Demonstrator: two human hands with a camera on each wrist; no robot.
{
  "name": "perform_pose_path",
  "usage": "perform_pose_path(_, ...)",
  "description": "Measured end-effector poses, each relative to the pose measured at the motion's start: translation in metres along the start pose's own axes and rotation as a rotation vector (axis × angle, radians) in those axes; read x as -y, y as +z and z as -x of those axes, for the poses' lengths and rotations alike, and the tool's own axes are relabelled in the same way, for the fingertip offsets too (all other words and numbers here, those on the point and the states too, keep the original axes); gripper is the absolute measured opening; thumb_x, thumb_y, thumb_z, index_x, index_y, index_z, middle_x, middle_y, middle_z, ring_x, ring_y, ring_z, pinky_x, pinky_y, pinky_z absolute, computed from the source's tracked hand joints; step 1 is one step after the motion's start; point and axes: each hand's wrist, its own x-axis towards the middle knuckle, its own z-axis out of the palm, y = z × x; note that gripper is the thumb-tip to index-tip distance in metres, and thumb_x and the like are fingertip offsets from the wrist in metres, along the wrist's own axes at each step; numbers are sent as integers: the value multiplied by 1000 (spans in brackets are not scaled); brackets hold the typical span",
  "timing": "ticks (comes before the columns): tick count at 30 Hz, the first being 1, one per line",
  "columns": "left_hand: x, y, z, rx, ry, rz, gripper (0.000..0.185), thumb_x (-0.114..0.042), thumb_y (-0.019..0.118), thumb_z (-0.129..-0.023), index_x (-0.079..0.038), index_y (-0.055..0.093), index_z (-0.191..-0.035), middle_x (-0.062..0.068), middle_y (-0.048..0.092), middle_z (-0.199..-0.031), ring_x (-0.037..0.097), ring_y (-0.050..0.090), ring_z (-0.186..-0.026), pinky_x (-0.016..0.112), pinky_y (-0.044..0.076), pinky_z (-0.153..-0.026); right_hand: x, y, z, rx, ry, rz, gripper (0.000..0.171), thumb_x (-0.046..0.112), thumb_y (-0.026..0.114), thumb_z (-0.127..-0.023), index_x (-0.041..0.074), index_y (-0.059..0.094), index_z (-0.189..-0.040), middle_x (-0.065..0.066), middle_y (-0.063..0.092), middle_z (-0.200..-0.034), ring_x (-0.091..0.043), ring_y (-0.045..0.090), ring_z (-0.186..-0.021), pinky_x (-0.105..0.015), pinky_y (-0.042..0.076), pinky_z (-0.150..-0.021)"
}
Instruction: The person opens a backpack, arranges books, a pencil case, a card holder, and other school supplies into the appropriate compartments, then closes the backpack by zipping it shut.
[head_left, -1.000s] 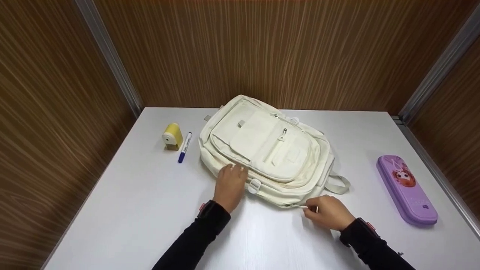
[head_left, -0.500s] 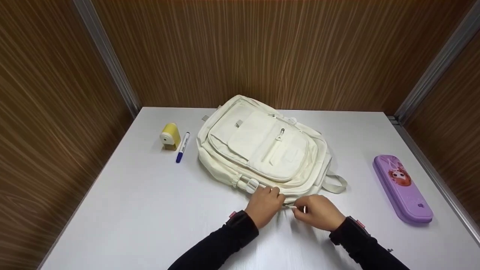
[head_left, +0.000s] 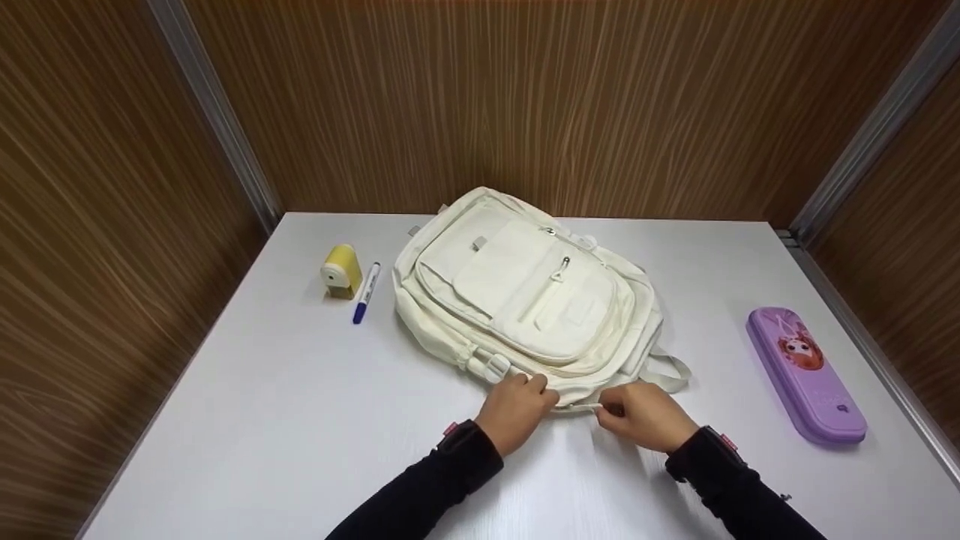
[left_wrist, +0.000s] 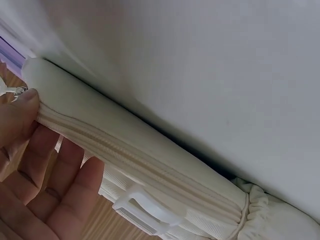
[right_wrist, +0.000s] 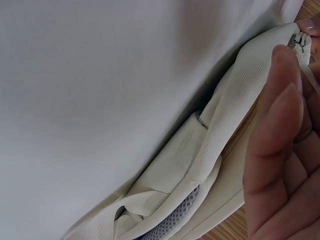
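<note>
A cream backpack [head_left: 517,281] lies on its back, slanted across the table. My left hand [head_left: 516,412] grips its near edge beside a white buckle [head_left: 496,367]. In the left wrist view that thumb presses the fabric right by the metal zipper slider [left_wrist: 20,91], the fingers curled underneath along the closed zipper teeth [left_wrist: 125,152]. My right hand [head_left: 646,415] pinches the light zipper pull [head_left: 586,407] at the bag's near right corner. Part of the pull [right_wrist: 305,62] shows between finger and thumb in the right wrist view, where a flat strap [right_wrist: 230,107] runs alongside.
On the white table [head_left: 262,420], a yellow and white pencil sharpener [head_left: 341,271] and a blue-capped marker [head_left: 367,292] lie left of the bag. A purple pencil case [head_left: 806,375] is at the right. Wood-grain panels [head_left: 487,97] enclose the back and sides.
My left hand has moved right along the bag's near edge, past the buckle, to beside the zipper slider. My right hand shifted left, then slightly right again, holding the pull throughout.
</note>
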Motion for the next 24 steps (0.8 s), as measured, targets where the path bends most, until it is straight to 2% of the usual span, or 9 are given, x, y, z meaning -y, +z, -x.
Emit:
perform_pose_path(8,16,-9,8,62,29,107,6,-18,71,-81,-22,66,-80,-8,62,-78,10,57,-64,20,46,-56,1,-1,-4,54,-41,-77,29,8,67,-83,20,52,-60,20,34,-56,7,31,-51,-13,27,-49)
perform_pose_path(16,31,-14,17,74,62,191,13,-23,67,-85,-20,62,-74,-8,57,-73,11,55,-61,20,40,-52,2,-2,-7,68,-91,-80,32,9,67,-85,20,49,-60,20,31,-57,7,30,-52,-12,25,-51)
perform_pose_path(22,49,-20,28,124,53,259,9,-20,67,-84,-20,62,-76,-7,57,-75,12,54,-65,20,41,-56,-9,-10,-3,63,-24,-71,35,10,67,-85,19,46,-59,20,32,-56,6,31,-51,-14,26,-49)
perform_pose_path(24,57,-21,33,117,36,280,8,-21,68,-82,-20,62,-76,-6,57,-75,12,54,-66,21,41,-57,-13,-13,-2,61,-10,-81,36,8,66,-85,19,45,-58,19,32,-56,6,31,-51,-14,28,-49)
